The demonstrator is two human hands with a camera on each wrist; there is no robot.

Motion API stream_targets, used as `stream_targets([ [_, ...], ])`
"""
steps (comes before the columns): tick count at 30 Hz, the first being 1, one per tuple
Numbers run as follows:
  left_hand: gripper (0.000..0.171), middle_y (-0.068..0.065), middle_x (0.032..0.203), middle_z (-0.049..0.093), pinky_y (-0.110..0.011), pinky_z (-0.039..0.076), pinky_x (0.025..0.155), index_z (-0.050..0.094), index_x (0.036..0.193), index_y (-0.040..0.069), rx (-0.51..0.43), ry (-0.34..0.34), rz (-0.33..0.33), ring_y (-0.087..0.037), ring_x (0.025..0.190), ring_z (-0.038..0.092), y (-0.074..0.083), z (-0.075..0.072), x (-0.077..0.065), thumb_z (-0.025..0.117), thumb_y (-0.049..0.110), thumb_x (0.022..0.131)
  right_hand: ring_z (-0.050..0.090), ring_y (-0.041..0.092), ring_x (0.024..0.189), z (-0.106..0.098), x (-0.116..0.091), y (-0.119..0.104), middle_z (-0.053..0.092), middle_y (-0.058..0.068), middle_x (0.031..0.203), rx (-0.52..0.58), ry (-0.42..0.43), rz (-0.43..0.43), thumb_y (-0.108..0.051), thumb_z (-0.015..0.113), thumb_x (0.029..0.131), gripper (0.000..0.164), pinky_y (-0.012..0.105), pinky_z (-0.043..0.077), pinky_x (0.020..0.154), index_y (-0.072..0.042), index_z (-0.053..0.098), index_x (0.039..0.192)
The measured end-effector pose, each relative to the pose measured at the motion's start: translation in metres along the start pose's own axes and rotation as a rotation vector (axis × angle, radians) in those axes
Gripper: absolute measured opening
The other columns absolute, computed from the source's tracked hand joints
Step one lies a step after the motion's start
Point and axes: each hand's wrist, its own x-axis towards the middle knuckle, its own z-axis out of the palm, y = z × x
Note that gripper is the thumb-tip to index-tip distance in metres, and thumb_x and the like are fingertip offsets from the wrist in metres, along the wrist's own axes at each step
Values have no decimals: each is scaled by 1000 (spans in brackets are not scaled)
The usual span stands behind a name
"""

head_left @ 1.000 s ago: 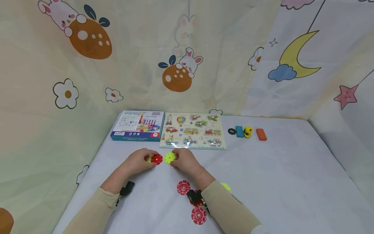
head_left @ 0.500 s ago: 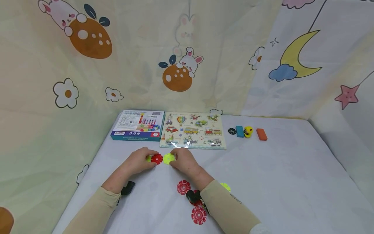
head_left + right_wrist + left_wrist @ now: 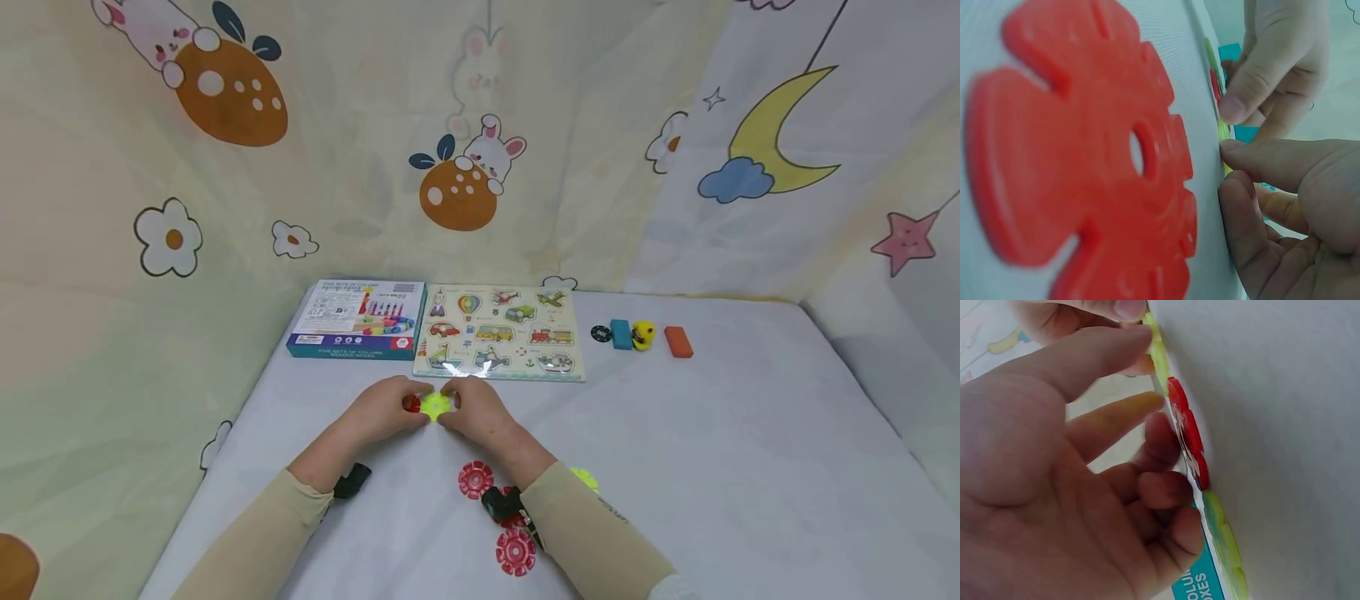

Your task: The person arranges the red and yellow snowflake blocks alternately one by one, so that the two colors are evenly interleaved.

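Observation:
A yellow-green snowflake disc [image 3: 435, 407] sits between both hands, low over the white table. My left hand [image 3: 385, 412] pinches its left side with thumb and index finger. At its right side, my right hand [image 3: 480, 412] pinches the same disc. Beside it on the left is a red snowflake disc [image 3: 1191, 434], mostly covered by the left hand in the head view. The left wrist view shows a second yellow-green disc [image 3: 1227, 547] at the red one's other end, the three in a row. Whether their slots interlock, I cannot tell.
Red discs [image 3: 515, 552] lie by the right forearm, one partly under the wrist camera, with a yellow-green disc [image 3: 584, 480] beyond. Behind the hands are a boxed toy [image 3: 356, 321] and a picture board [image 3: 498, 333]. Right of them sit a blue block [image 3: 621, 334], yellow duck [image 3: 643, 335] and orange block [image 3: 678, 342].
My left hand has shifted right, from the red disc onto the yellow-green disc in my right hand. The gap between those two discs has closed. The head view has tilted slightly.

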Motion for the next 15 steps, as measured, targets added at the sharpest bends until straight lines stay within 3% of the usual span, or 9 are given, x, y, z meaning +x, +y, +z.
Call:
stream_targets([
  [6,53,5,99,59,-32,46,77,64,125,26,18,0,29,-15,90,49,0,-1,1,79,35,75,49,15,77,-5,0,0,52,1,84,18,-30,-14,-25,77,79,44,26,42,61,-12,62,118],
  [15,49,6,85,54,-30,42,68,64,124,26,19,-11,36,-15,82,48,-4,2,0,77,34,78,50,15,79,-24,-16,-2,55,4,95,69,-191,-67,-23,75,81,52,27,43,65,-13,57,128],
])
